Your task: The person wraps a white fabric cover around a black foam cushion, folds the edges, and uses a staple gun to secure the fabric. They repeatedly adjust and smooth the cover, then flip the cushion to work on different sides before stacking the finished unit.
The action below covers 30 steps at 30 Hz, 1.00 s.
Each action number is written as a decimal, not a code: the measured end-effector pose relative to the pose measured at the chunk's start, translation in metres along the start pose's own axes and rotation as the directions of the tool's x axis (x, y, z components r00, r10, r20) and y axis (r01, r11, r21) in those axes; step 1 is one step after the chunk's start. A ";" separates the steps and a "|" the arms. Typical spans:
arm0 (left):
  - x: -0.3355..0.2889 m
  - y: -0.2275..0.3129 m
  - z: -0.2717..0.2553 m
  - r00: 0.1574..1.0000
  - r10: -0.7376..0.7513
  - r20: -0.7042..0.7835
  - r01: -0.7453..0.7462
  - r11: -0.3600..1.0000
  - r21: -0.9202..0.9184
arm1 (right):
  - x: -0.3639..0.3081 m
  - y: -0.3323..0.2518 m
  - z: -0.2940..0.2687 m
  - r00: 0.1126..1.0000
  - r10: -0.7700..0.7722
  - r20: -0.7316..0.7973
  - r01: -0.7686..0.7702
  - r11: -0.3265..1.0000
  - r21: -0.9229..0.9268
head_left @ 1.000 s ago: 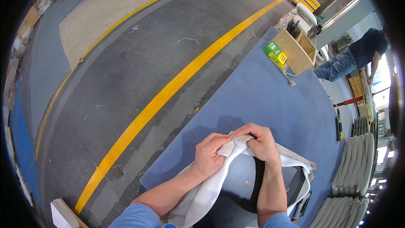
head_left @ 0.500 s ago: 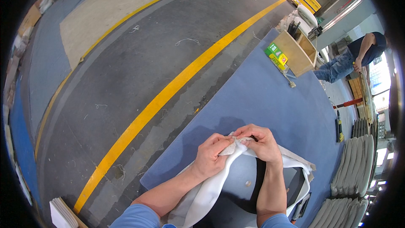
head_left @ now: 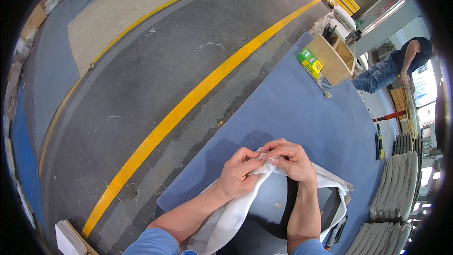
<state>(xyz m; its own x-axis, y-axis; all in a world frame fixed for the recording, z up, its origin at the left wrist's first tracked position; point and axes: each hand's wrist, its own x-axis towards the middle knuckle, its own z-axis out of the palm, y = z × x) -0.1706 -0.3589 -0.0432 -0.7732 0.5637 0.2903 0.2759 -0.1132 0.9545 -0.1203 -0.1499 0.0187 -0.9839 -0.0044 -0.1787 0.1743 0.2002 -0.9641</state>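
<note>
A seat-like panel [head_left: 264, 204], grey and black with a small round spot, lies in front of me on the blue-covered table [head_left: 283, 108]. White and beige fabric [head_left: 234, 218] runs loosely around its edge. My left hand [head_left: 239, 174] pinches the fabric's edge at the panel's far side. Close beside it, my right hand [head_left: 291, 161] is closed on the same edge, its thumb pressed down on the cloth. The fingertips of both hands nearly meet, and the bit of cloth between them is partly hidden.
A wooden box [head_left: 326, 59] with dark tools stands at the table's far end, beside a green and yellow carton [head_left: 310, 62]. Dark hand tools [head_left: 336, 230] lie right of the panel. Stacked grey cushions [head_left: 395, 186] stand at the right, and a person [head_left: 401, 63] works beyond.
The fingers of my left hand have shifted slightly along the fabric, and their grip looks more bunched. My right hand has barely moved. The person beyond has shifted an arm slightly.
</note>
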 end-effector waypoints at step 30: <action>0.027 -0.008 -0.007 0.902 -0.399 0.163 0.408 0.912 -0.027 | -0.003 -0.003 -0.005 0.993 -0.073 0.097 0.084 0.990 -0.110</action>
<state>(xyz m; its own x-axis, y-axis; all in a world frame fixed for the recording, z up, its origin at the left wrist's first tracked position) -0.1972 -0.3484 -0.0425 -0.7147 0.6872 -0.1300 -0.0794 0.1049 0.9913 -0.1179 -0.1451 0.0230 -0.9855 -0.1142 -0.1258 0.0857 0.3054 -0.9484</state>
